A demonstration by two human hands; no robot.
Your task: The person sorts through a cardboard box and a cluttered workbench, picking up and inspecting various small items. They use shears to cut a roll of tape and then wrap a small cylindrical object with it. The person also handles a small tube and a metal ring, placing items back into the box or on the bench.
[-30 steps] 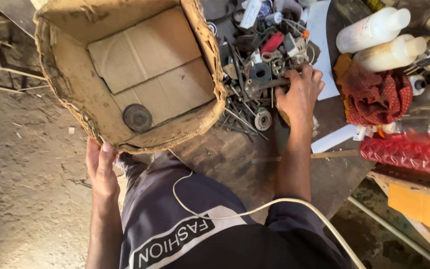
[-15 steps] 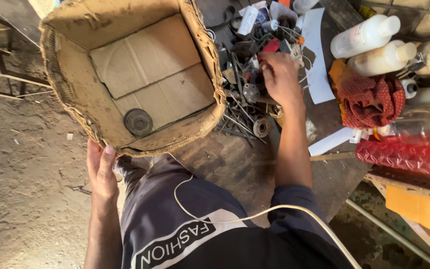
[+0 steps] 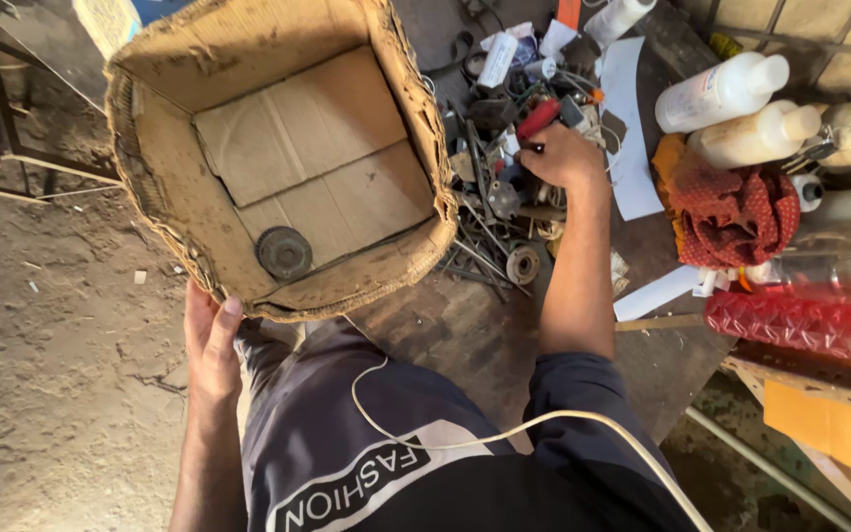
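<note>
Cardboard box (image 3: 278, 158), worn and floppy, rests against the left hand (image 3: 211, 340) at its 7 o'clock corner, fingers spread flat. Right hand (image 3: 561, 158) is closed on a rigid red-handled tool (image 3: 538, 118) in the scrap pile (image 3: 504, 217); the handle looks the safest hold.

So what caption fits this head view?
Left hand steadies a worn cardboard box; right hand reaches into scattered metal parts.

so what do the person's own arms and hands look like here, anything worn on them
Both hands are bare: no gloves, rings or watch show on the left hand or the right hand. The forearms are uncovered too. The right arm ends in a dark navy short sleeve above the elbow. A thin white cable runs across it.
</note>
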